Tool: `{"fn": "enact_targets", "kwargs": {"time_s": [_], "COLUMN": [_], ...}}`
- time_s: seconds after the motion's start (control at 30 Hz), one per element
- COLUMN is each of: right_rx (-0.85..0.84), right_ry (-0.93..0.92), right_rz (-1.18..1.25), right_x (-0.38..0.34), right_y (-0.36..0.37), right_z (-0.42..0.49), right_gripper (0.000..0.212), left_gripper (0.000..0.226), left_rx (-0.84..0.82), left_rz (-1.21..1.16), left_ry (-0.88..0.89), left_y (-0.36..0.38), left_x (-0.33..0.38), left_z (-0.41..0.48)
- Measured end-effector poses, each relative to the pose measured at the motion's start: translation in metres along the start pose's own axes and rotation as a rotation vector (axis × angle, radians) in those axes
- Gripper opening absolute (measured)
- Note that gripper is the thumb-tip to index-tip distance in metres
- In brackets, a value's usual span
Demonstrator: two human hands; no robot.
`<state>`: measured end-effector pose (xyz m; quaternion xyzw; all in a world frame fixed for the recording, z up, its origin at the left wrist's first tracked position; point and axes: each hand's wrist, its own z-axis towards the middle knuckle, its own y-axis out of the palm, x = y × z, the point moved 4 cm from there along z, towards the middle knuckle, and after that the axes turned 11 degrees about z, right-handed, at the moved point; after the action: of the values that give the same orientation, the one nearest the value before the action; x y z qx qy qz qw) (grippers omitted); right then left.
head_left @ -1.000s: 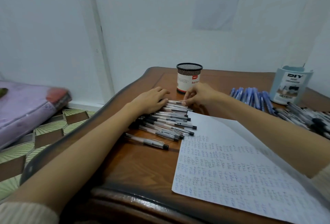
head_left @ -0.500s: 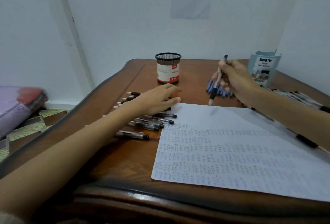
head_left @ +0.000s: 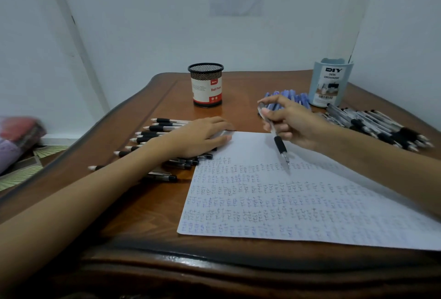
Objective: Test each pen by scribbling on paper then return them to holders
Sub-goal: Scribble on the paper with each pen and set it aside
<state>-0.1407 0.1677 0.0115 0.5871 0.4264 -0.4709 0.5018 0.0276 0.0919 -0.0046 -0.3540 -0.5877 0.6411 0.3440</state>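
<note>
The right hand (head_left: 293, 122) pinches a pen (head_left: 278, 141), tip over the paper (head_left: 298, 208). The left hand (head_left: 200, 136) lies flat, fingers (head_left: 220, 140) straight, on the pen row (head_left: 157, 128). What the mesh holder (head_left: 205, 85) and blue organiser (head_left: 330, 84) contain cannot be seen.

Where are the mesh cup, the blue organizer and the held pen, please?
mesh cup (head_left: 207, 90): head view, paper label.
blue organizer (head_left: 330, 84): head view, front label.
held pen (head_left: 280, 147): head view, black grip.

wooden table (head_left: 148, 205); blurred purple bundle (head_left: 10, 149), perhaps bedding, on patterned floor (head_left: 23, 172)
</note>
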Motion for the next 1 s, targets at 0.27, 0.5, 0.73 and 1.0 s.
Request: {"fn": "enact_targets", "kwargs": {"time_s": [0.27, 0.5, 0.73, 1.0], "right_rx": [-0.054, -0.037, -0.301, -0.154], "right_ry": [0.113, 0.105, 0.118, -0.322], "right_rz": [0.291, 0.371, 0.039, -0.283], "right_x": [-0.009, 0.012, 0.025, 0.022], "right_y": [0.018, 0.026, 0.050, 0.052], "right_z": [0.000, 0.011, 0.001, -0.002], "right_gripper": [0.045, 0.016, 0.051, 0.047], "left_gripper": [0.043, 0.061, 0.067, 0.070], "left_rx": [0.054, -0.002, -0.021, -0.033], "left_rz": [0.068, -0.051, -0.023, -0.019], "left_ry": [-0.061, -0.227, -0.238, -0.244], "left_y": [-0.007, 0.003, 0.010, 0.010], "left_x": [-0.007, -0.037, -0.042, -0.043], "left_z": [-0.003, -0.005, 0.000, -0.002]}}
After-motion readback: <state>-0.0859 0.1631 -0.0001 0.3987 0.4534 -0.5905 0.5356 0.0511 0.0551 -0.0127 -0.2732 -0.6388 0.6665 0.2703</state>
